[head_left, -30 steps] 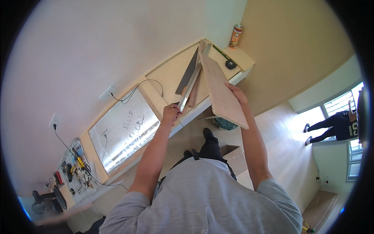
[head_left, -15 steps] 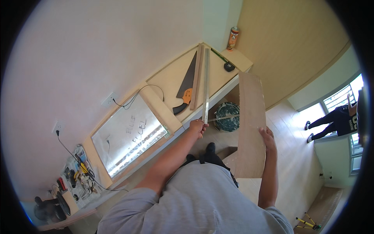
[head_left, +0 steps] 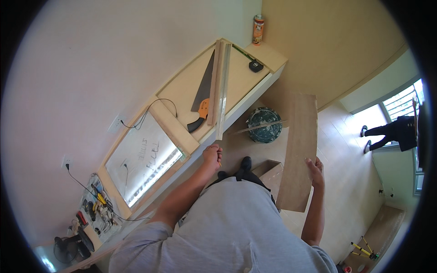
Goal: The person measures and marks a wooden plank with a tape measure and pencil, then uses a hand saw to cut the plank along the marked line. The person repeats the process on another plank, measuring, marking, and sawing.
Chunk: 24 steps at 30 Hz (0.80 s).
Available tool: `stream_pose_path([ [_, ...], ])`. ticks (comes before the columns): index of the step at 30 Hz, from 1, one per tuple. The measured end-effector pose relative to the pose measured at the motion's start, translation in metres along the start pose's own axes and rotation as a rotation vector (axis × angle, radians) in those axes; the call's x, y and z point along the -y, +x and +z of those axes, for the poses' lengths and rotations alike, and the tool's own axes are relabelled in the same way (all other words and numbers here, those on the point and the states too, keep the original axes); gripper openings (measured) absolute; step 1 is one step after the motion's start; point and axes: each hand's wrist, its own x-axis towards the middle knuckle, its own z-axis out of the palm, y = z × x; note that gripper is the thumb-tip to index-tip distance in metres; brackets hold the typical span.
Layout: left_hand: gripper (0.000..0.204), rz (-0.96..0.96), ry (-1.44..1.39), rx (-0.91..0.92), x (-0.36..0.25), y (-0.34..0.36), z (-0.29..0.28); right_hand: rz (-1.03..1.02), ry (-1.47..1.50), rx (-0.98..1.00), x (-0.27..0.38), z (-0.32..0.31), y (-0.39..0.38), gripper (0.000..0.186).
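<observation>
Grasping a long brown board [head_left: 299, 141] by its far side edge, the right grip [head_left: 315, 172] has its thumb on the upward face; the board spans the space to the left of that grip, held above the floor. The left grip [head_left: 213, 155] is curled around a thin orange stick [head_left: 221, 164], whose end pokes out below the fingers.

Just beyond the left grip is the near end of a metal straightedge [head_left: 223, 98], apart from the fingers and overhanging the worktop [head_left: 243, 84]. Farther out, left of the straightedge, lie a wood strip [head_left: 215, 84] and an orange-handled saw [head_left: 203, 93]. Beyond both grips sit a black tape measure [head_left: 256, 66] and, farthest, an orange canister [head_left: 258, 30]. Between the grips but farther forward, a slat [head_left: 255, 128] crosses a dark mottled drum [head_left: 265, 135]; nearer the body stands an open box [head_left: 274, 179]. Left of the left grip lies a shiny panel [head_left: 141, 159], then hand tools [head_left: 100, 200]. Well right of the right grip, another person [head_left: 396, 133] stands near a window.
</observation>
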Motion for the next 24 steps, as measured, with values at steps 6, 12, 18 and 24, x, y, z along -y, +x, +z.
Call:
stream_pose_path([
  [6,0.017,0.443,0.672,0.08,-0.014,0.008,-0.003,0.029,-0.036,0.061,-0.016,-0.018,0.028,0.039],
  [12,0.014,0.846,0.779,-0.201,-0.119,0.112,-0.006,0.013,-0.12,0.106,-0.007,-0.037,0.037,0.037],
  [18,0.041,0.914,1.185,-0.487,-0.19,0.176,-0.031,-0.052,-0.041,-0.002,-0.007,-0.055,0.02,0.044],
  [24,0.052,0.823,1.264,-0.444,-0.199,0.184,-0.025,0.019,0.174,-0.189,-0.033,-0.06,-0.017,0.042],
])
